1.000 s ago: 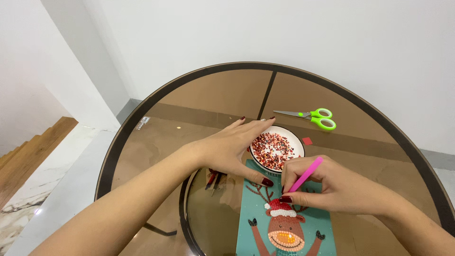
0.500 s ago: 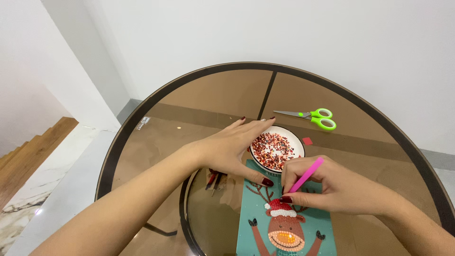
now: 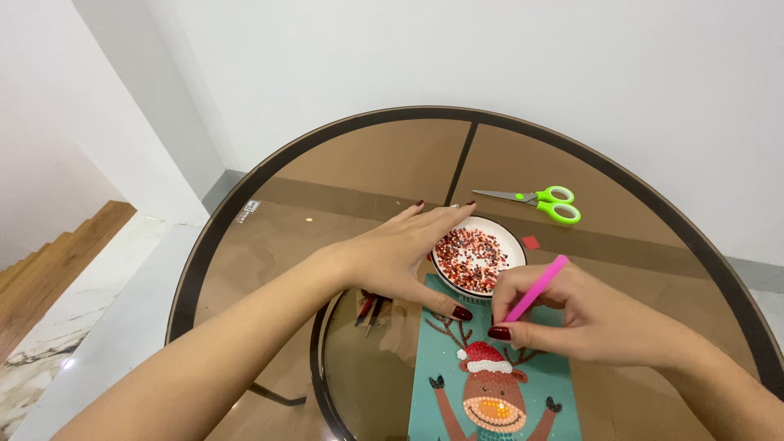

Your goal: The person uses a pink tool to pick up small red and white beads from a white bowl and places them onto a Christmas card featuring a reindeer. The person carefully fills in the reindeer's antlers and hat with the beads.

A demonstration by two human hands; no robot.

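Pinching pink pen [image 3: 535,300] in right hand [image 3: 588,322], tip down on reindeer bead canvas [image 3: 498,384]. Left hand [image 3: 404,253] spread flat, holding nothing, cupped against white bead dish [image 3: 478,257] (full). Risk: elbow nudge tips dish, beads scatter off glass table [image 3: 327,180]; scissors [image 3: 543,202] well apart.

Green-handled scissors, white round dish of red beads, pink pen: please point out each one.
green-handled scissors [image 3: 549,201], head view, on the handle loops.
white round dish of red beads [image 3: 516,238], head view, on its right rim.
pink pen [image 3: 539,286], head view, mid-shaft.
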